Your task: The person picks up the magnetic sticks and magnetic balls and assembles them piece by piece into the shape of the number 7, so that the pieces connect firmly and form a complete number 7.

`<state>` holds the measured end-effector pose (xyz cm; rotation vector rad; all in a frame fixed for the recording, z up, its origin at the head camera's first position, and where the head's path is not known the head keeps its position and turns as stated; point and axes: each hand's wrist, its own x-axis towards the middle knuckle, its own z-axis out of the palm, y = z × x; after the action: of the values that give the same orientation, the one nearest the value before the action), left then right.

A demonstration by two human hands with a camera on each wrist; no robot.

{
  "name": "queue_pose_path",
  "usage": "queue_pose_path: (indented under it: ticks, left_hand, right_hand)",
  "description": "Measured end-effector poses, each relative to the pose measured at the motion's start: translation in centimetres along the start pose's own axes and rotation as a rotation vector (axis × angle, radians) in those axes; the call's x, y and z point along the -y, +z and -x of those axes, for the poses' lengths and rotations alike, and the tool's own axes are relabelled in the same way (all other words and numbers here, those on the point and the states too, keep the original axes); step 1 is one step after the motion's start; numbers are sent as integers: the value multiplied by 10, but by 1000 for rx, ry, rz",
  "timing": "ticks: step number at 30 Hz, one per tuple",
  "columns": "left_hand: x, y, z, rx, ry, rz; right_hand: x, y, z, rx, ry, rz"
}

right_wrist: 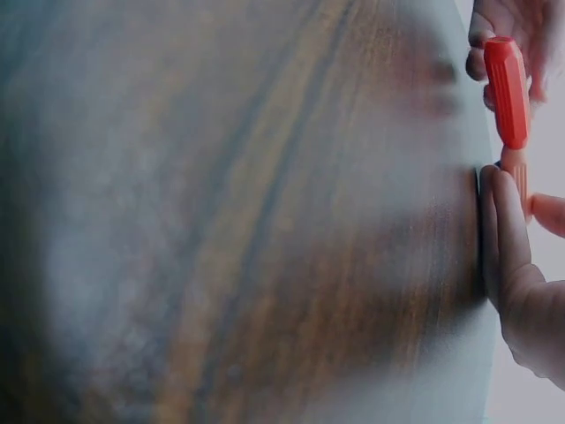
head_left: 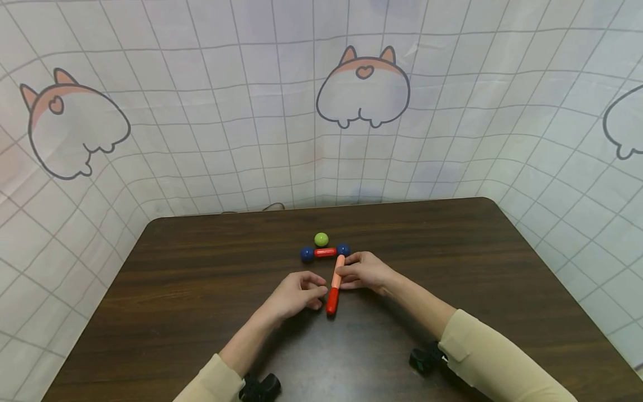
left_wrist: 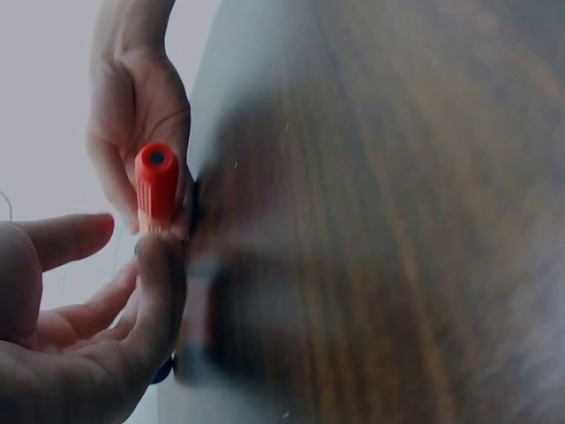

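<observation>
My right hand pinches an orange rod between thumb and fingers. A red rod lines up end to end with it, its free end pointing toward me. In the left wrist view that free end of the red rod shows a dark round centre. My left hand is just left of the rods, thumb and fingers parted, holding nothing. Beyond the orange rod lies a short red bar between a left blue ball and a right blue ball. Whether the orange rod touches the right ball is unclear.
A green ball sits just behind the red bar, close to it. The dark wooden table reaches back to a white gridded cloth printed with cartoon shapes. A thin dark cable shows at the back edge.
</observation>
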<state>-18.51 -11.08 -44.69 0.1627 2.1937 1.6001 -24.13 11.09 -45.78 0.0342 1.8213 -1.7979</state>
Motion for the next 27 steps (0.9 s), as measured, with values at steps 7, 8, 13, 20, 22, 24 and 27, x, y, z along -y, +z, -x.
queue_pose_path:
  ticks: [7, 8, 13, 20, 22, 24, 27]
  left_hand:
    - [-2, -15, -15, -255, 128, -82]
    - [-2, -17, -17, -294, 146, -88]
    - [-8, -24, -31, -427, 214, -164]
    - [-13, -26, -57, -454, 239, -222]
    - [-13, -26, -64, -449, 228, -227]
    - [-12, -26, -70, -441, 215, -231]
    - [-10, -27, -78, -429, 198, -225]
  right_hand:
    - [1, 0, 2, 7, -9, 0]
    - [1, 0, 2, 6, -10, 0]
    - [2, 0, 2, 19, -22, 2]
    - [1, -2, 2, 29, -18, -12]
    - [1, -2, 3, 30, -16, -9]
    - [1, -2, 2, 30, -15, -8]
    - [2, -1, 1, 28, -14, -12]
